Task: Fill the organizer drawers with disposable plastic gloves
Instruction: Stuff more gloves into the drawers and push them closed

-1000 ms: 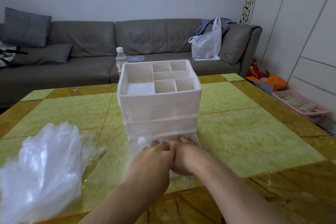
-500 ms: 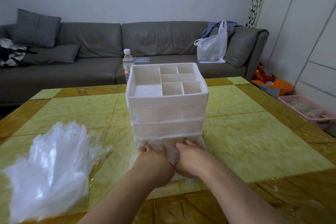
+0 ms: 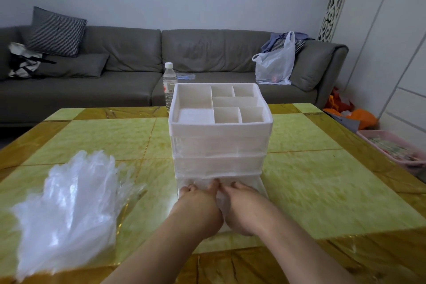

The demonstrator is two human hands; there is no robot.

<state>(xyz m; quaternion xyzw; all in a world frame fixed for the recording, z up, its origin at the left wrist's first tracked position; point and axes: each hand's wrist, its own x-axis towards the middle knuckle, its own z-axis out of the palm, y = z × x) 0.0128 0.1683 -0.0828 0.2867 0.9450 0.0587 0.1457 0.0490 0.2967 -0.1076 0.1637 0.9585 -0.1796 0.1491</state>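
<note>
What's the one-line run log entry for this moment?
left hand, right hand: in pulled-out bottom clear plastic drawer | loose clear plastic gloves pile: table left

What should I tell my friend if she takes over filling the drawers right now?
Left hand and right hand: side by side in the pulled-out bottom drawer, pressing down on clear plastic there; their grip is hidden.
Organizer: mid-table, its two upper drawers shut, top tray bare.
Gloves: a big loose pile on the table, left of the organizer.
Done: some gloves seem to be in the bottom drawer.
Left: shut that drawer, then fill the other drawers from the pile.
</note>
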